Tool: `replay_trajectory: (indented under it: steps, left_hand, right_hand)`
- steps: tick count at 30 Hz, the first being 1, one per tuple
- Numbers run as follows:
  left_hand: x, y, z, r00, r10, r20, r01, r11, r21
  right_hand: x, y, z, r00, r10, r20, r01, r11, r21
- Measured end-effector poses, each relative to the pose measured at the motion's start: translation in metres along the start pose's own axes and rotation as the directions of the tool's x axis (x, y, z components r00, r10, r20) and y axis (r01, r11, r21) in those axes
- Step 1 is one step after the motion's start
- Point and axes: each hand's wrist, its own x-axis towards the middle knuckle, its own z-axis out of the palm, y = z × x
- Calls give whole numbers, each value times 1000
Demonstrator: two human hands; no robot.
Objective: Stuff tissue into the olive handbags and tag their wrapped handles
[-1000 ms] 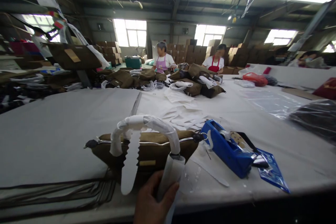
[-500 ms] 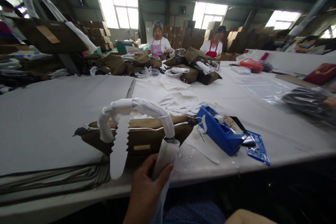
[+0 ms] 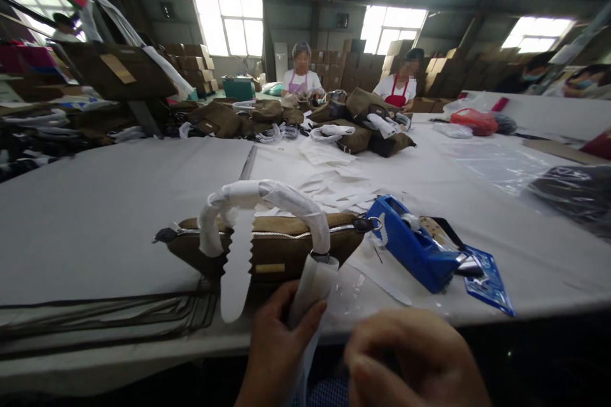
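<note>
A brown zippered bag lies at the table's near edge, with its white-wrapped handle arching above it. A wavy-edged white strip hangs from that handle over the bag's front. My left hand is closed around a strap sleeved in white wrapping, just below the metal ring at the bag's side. To its right, above my lap, is my right hand, slightly blurred, with fingers curled and thumb drawn in. Whatever it may pinch is too unclear to name.
Right of the bag stands a blue tape dispenser, beside a blue packet. Scraps of white paper lie behind the bag. Dark cords stretch leftward. Brown bags are heaped farther back, where two people sit.
My right hand has risen into view at the lower right. My left hand keeps its hold on the wrapped strap. The whole view has shifted, so things appear farther right.
</note>
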Motion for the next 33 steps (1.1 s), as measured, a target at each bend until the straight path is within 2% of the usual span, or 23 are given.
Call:
replay_trajectory:
  steps: [3, 6, 10, 14, 16, 18, 20, 21, 23, 25, 29, 33]
  left_hand:
    - [0, 2, -2, 999, 15, 42, -15, 1000, 2]
    - [0, 6, -2, 998, 10, 56, -10, 1000, 7]
    - [1, 8, -1, 999, 33, 25, -34, 999, 11]
    - [1, 8, -1, 999, 26, 21, -26, 1000, -4]
    - [1, 8, -1, 1000, 9, 21, -8, 999, -44]
    - [0, 6, -1, 999, -9, 45, 13, 995, -98]
    - [0, 5, -2, 996, -33, 80, 45, 987, -152]
    - [0, 4, -2, 995, -42, 94, 59, 983, -176]
    - [1, 4, -3, 993, -55, 109, 76, 976, -202]
    - [1, 5, -3, 993, -58, 102, 76, 980, -186]
    - [0, 6, 0, 996, -38, 75, 50, 986, -158]
    - [-3, 7, 5, 998, -63, 20, 65, 991, -119]
  right_hand:
    - [17, 22, 19, 993, 68, -95, -74, 995, -60]
    - [28, 43, 28, 982, 107, -153, -130, 981, -144]
    - [30, 53, 29, 970, 155, -186, -199, 949, -245]
    - [34, 60, 21, 938, 226, -262, -325, 835, -444]
    - [38, 67, 17, 910, 353, -218, -412, 830, -377]
    - [41, 79, 15, 871, 491, -32, -491, 865, -106]
    - [42, 93, 16, 847, 509, 154, -531, 826, 191]
    - [42, 100, 17, 849, 492, 192, -528, 801, 283]
    - [39, 109, 19, 863, 473, 178, -504, 789, 350]
    - [33, 110, 21, 884, 459, 87, -460, 820, 340]
    - [17, 89, 25, 927, 354, -120, -315, 913, 260]
    - [18, 66, 34, 948, 302, -103, -274, 936, 219]
